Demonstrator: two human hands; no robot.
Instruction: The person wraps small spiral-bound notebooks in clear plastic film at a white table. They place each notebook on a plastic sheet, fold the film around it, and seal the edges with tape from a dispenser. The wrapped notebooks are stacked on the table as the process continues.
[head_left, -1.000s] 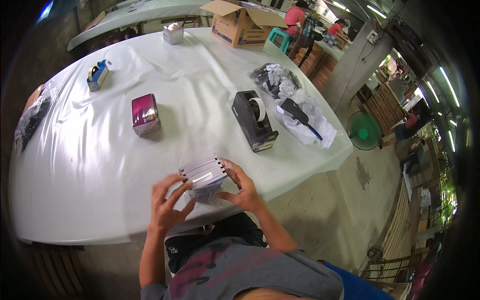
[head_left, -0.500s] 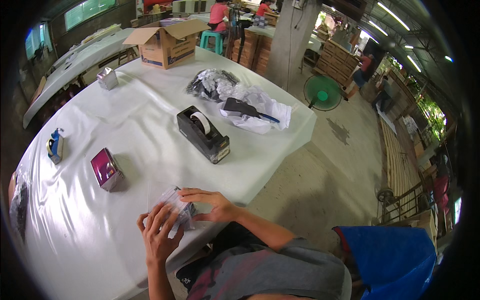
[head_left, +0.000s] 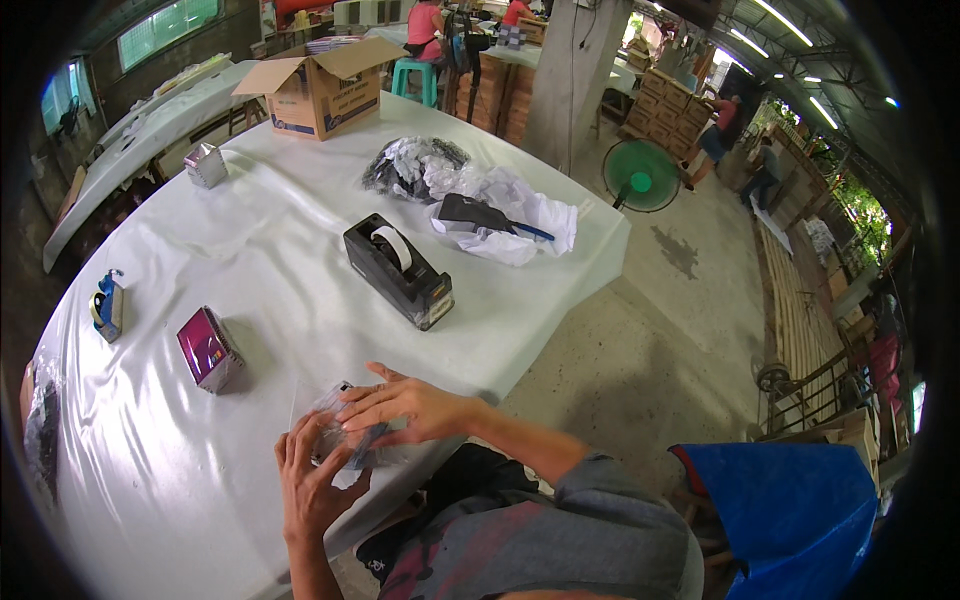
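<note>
Head view: left hand (head_left: 318, 480) curls its fingers round the near left side of a clear-wrapped bundle (head_left: 358, 452), right hand (head_left: 405, 410) lies over its top and right side with the thumb lower, so both hold it, just in from the tabletop (head_left: 290, 270)'s near edge. Purple-topped pack (head_left: 205, 348) sits left of it, blue tape dispenser (head_left: 112, 308) by the left edge, black tape dispenser (head_left: 395, 275) farther in, crumpled white plastic (head_left: 555, 220) near the right corner, open cardboard box (head_left: 325, 100) at the far edge.
</note>
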